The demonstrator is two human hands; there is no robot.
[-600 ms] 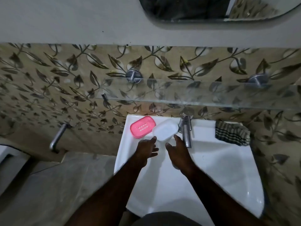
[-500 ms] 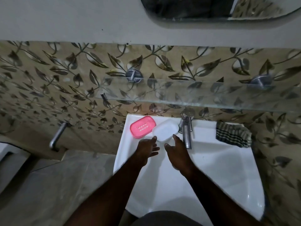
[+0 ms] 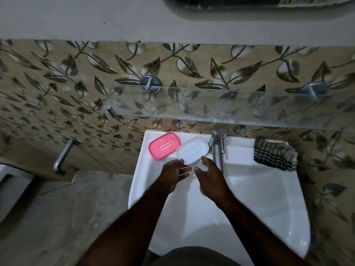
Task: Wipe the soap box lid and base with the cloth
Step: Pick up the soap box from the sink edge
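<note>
White sink [image 3: 138,169] ledge meets the wall, open basin below. Left of the tap [image 3: 218,150], the white lid [image 3: 192,149] touches the pink base [image 3: 164,145]; the cloth [image 3: 274,156] lies right of it. The left grip [image 3: 173,174] and right grip [image 3: 211,177], released, hover at the lid's near edge.

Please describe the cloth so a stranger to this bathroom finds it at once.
Start at the white sink and its metal tap at the back. Right of the tap, on the sink's rim, lies the cloth. It is the only fabric, dark with pale checks; the hard pink base and white lid lie left of the tap.
</note>
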